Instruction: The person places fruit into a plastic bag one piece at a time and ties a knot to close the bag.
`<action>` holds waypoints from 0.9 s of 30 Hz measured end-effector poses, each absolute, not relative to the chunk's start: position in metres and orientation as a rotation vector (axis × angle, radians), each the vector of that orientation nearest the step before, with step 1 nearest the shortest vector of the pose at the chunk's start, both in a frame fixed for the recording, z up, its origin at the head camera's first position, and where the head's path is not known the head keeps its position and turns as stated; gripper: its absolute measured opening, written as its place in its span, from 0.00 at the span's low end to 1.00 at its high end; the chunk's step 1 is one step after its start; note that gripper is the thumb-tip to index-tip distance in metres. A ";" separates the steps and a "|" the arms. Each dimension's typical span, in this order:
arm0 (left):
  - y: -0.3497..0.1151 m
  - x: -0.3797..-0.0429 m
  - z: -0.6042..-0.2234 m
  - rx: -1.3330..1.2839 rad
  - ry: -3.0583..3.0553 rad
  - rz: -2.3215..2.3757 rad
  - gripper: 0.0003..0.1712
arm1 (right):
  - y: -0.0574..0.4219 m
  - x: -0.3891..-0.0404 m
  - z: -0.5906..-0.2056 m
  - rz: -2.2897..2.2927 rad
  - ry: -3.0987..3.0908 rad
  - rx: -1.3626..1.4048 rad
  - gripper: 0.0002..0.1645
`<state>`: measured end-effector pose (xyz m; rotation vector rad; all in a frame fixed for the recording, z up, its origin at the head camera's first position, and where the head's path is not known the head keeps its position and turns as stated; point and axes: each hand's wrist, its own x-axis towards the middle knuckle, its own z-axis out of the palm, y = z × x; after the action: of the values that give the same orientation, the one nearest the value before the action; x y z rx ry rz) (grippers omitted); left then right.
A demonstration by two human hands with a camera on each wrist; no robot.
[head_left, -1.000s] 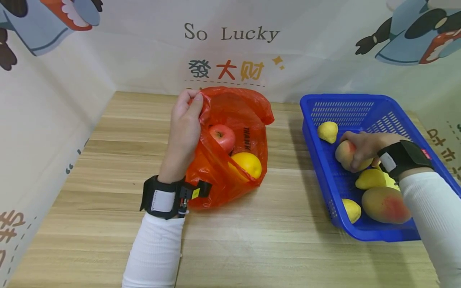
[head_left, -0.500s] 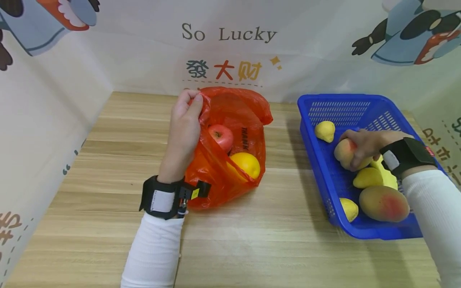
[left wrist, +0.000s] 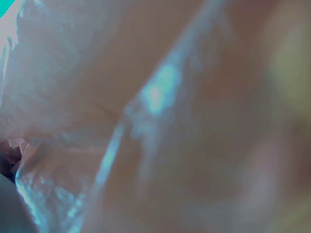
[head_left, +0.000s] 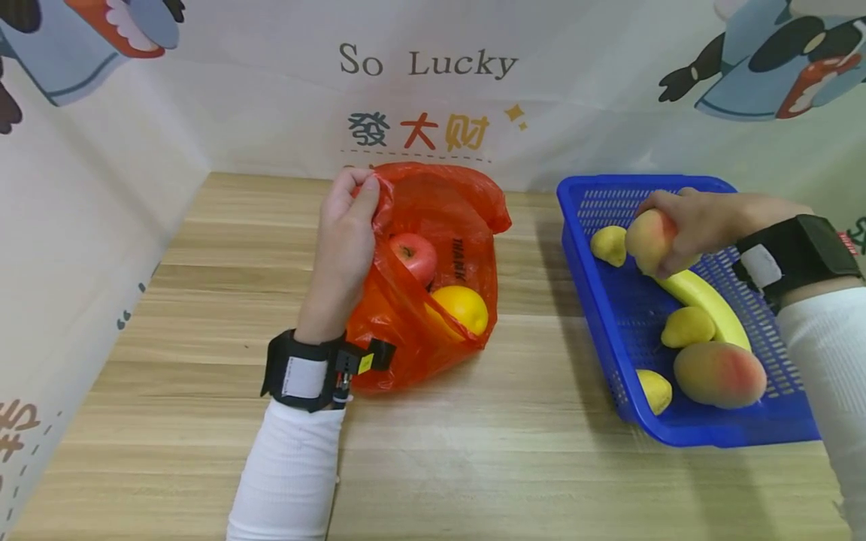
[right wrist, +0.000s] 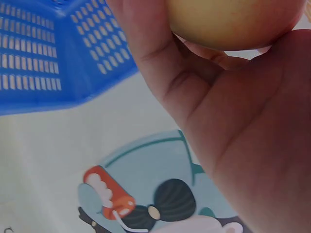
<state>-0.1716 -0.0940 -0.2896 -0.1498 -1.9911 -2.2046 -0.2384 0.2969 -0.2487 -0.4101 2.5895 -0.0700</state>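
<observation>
My left hand [head_left: 348, 244] pinches the rim of a red plastic bag [head_left: 406, 357] at its upper left, holding the mouth apart. Inside the bag lie a red apple [head_left: 414, 258] and a yellow, lemon-like round fruit [head_left: 463, 308]. Over the far part of the blue basket, my right hand [head_left: 707, 225] grips a peach [head_left: 651, 239], thumb and fingers round it. In the right wrist view the peach [right wrist: 233, 22] sits against the fingers near the top edge. The left wrist view is filled by blurred plastic of the bag [left wrist: 97, 97].
The blue basket [head_left: 591, 330] stands at the right of the wooden table [head_left: 487, 451]. In it are a banana [head_left: 707, 300], a mango [head_left: 720, 373] and several small yellow fruits, one a pear-shaped piece [head_left: 688, 327]. A printed white sheet [head_left: 271, 98] rises behind.
My right hand has lifted the peach up from the basket floor and toward the basket's far side, uncovering the banana. The left hand keeps its hold on the bag.
</observation>
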 end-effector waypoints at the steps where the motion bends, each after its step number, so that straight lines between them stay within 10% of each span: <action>1: -0.094 -0.171 -0.290 -0.148 -1.991 -2.203 0.07 | 0.296 -0.238 -0.247 -0.068 2.592 -0.403 0.50; 27: -0.094 -0.172 -0.290 -0.162 -1.986 -2.213 0.07 | 0.205 -0.230 -0.213 -0.213 2.717 -0.708 0.50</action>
<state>-0.1720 -0.0940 -0.2905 -0.1616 -1.9863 -2.2128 -0.2302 0.2051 -0.2134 -0.7084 2.7167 -0.2131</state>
